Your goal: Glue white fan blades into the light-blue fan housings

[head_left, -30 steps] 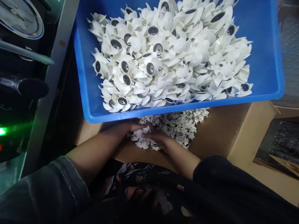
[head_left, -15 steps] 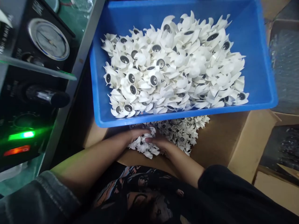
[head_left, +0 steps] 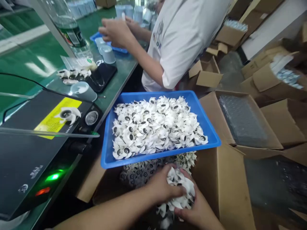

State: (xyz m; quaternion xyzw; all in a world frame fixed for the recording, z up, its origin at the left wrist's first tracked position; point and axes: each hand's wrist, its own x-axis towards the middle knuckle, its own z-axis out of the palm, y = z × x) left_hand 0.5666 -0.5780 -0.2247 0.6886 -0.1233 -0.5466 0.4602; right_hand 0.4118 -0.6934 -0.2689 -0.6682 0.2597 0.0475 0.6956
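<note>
Both my hands cup a clump of small white plastic fan impellers just above an open cardboard box that holds more of them. My left hand wraps the clump from the left, my right hand closes on it from below and the right. A blue plastic tray heaped with the same white impellers rests across the box's far edge, just beyond my hands.
A black machine with a green light, a gauge and one impeller on its yellow label sits at left on the green bench. A person in a white shirt works beyond the tray. Open cartons crowd the right.
My hands have lifted out of the box pile with a bunch of impellers held between them. The camera has tilted up, bringing the bench, the other person and the cartons into view.
</note>
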